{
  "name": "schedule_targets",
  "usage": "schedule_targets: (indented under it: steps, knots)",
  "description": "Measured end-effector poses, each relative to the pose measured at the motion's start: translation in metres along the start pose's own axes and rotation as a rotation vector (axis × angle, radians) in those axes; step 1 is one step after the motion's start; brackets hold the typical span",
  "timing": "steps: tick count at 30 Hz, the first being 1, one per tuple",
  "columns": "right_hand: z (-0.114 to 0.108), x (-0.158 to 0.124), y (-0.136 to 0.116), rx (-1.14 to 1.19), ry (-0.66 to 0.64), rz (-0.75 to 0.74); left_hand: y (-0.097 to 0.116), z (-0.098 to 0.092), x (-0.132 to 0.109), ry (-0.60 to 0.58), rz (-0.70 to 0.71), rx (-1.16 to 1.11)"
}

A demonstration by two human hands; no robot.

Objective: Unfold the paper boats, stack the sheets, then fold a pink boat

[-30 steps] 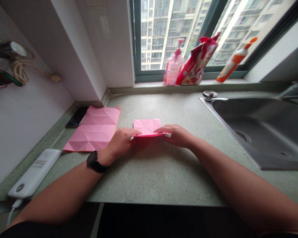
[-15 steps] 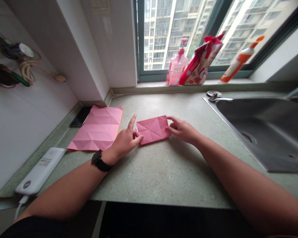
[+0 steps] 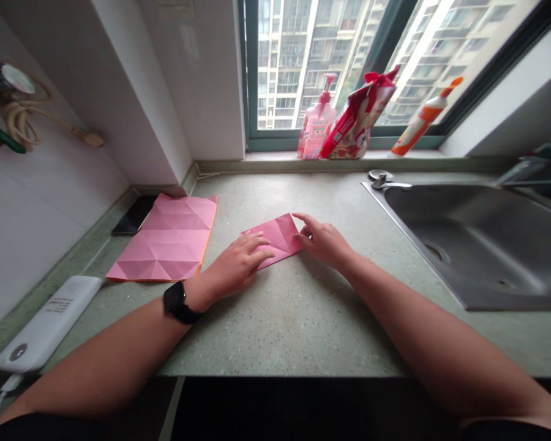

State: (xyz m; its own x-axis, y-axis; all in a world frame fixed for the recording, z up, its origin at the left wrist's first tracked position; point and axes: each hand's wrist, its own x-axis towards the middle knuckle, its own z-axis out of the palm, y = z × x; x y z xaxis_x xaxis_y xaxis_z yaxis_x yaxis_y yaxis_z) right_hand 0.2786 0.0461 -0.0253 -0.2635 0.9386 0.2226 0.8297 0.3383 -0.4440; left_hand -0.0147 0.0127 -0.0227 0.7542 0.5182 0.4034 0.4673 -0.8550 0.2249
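Note:
A small folded pink paper (image 3: 281, 236) with crease lines lies on the speckled green counter (image 3: 298, 331). My left hand (image 3: 239, 260) rests on its left part, palm down, with fingers stretched out over it; that end is hidden beneath. At the paper's right edge, my right hand (image 3: 324, 242) grips it between thumb and fingers. To the left is a larger creased pink sheet (image 3: 169, 236), with an orange edge showing under it. A black watch (image 3: 177, 299) is on my left wrist.
Left of the sheet lie a black phone (image 3: 133, 215) and a white power bank (image 3: 50, 321) with a cable. A steel sink (image 3: 487, 245) takes up the right side. On the windowsill stand a pink pump bottle (image 3: 316, 125), a red bag (image 3: 360, 116) and an orange-white bottle (image 3: 425, 119).
My left hand has gone from pinching the paper's left edge to lying flat across it. My right hand keeps its hold at the right edge. The whole view has shifted slightly.

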Motion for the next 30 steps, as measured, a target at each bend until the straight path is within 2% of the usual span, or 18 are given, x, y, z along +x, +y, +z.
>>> schedule_targets:
  steps: [5, 8, 11, 13, 17, 21, 30]
  knots:
    - [0.004, 0.000, 0.000, 0.036, -0.003, -0.034, -0.004, 0.003, -0.001, -0.056, -0.010, -0.007]
    - [0.006, 0.000, -0.002, 0.073, 0.086, -0.100, -0.004, 0.001, 0.001, -0.093, -0.066, -0.021]
    - [0.004, -0.003, -0.008, 0.013, 0.149, -0.199, -0.004, -0.001, 0.003, -0.091, -0.128, -0.038]
    - [0.003, -0.007, -0.014, -0.037, 0.100, -0.280, -0.004, 0.000, 0.004, -0.067, -0.171, -0.037]
    - [0.004, -0.016, -0.028, -0.089, -0.079, -0.437, -0.005, 0.001, 0.002, -0.053, -0.207, -0.039]
    - [0.008, -0.023, -0.036, -0.115, -0.182, -0.481, -0.006, -0.001, -0.001, -0.096, -0.160, -0.026]
    - [0.009, -0.028, -0.042, -0.174, -0.211, -0.467, -0.005, -0.021, -0.007, -0.228, -0.095, -0.045]
